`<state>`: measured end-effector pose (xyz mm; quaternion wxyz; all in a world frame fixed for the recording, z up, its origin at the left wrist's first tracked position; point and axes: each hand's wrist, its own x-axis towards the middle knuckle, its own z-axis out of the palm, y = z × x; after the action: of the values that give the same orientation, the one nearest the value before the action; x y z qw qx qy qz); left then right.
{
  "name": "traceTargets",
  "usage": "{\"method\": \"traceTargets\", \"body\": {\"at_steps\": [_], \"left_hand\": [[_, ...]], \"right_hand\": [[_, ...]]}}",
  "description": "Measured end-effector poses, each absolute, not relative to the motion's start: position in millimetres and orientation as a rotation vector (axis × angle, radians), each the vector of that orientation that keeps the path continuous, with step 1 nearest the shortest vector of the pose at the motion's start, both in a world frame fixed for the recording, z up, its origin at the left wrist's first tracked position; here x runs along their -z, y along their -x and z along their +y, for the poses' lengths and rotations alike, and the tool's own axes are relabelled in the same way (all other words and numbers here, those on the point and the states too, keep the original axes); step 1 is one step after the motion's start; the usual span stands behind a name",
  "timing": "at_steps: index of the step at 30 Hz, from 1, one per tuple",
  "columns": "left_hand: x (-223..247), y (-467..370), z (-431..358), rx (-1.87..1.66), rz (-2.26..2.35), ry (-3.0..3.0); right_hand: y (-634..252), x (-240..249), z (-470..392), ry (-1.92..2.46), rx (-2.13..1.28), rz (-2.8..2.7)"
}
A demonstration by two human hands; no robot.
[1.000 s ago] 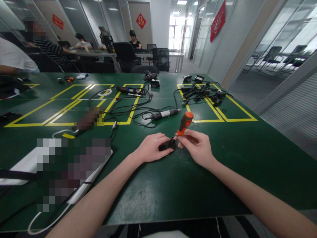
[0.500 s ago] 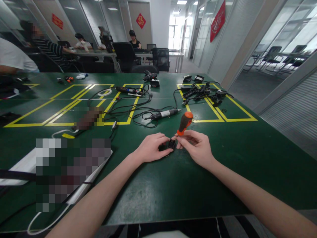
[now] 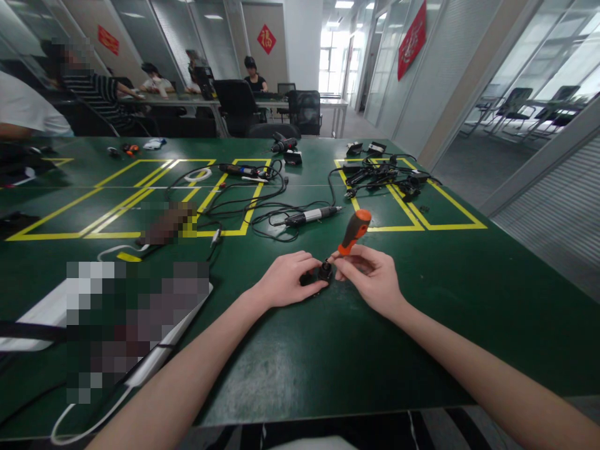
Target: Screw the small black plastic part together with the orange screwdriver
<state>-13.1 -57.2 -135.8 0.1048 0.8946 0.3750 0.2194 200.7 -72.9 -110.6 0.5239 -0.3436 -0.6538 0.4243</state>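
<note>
A small black part (image 3: 324, 271) stands on the green table, held between the thumb and fingers of my left hand (image 3: 291, 279). My right hand (image 3: 374, 275) is closed around the lower end of a screwdriver (image 3: 355, 231) with an orange and dark grey handle. The handle leans up and to the right, above the fingers. The screwdriver's shaft is mostly hidden by my right fingers, and its tip is too small to make out beside the top of the black part.
Beyond my hands lies a silver and black electric screwdriver (image 3: 312, 216) with its cable. Black tools and cables (image 3: 387, 175) are heaped at the back right. A power drill (image 3: 284, 145) lies at the back. White objects (image 3: 162, 350), partly pixelated, are at the left.
The screwdriver handle has tilted and shifted slightly to the right, and more of the black part's top shows. My left hand has stayed in place.
</note>
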Motion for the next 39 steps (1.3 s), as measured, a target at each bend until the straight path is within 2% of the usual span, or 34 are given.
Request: {"method": "traceTargets", "body": {"at_steps": [6, 13, 19, 27, 33, 39], "left_hand": [[135.9, 13.4, -57.3, -0.655, 1.102, -2.643], [137.4, 13.7, -56.5, -0.646, 1.106, -2.651], [136.8, 13.4, -57.2, -0.645, 1.104, -2.656], [136.8, 13.2, -56.8, -0.655, 1.101, -2.656], [136.7, 13.2, -56.9, -0.654, 1.092, -2.657], [136.8, 13.0, -56.6, -0.647, 1.089, -2.656]], "right_hand": [[-203.0, 110.4, -71.0, 0.899, -0.886, -1.597], [-201.0, 111.5, -71.0, 0.839, -1.06, -1.526], [-201.7, 108.5, -71.0, 0.909, -0.992, -1.544], [-202.4, 112.1, -71.0, 0.88, -1.099, -1.523], [-202.5, 109.8, -70.1, 0.908, -0.987, -1.542], [-202.9, 111.0, -70.2, 0.899, -1.09, -1.502]]}}
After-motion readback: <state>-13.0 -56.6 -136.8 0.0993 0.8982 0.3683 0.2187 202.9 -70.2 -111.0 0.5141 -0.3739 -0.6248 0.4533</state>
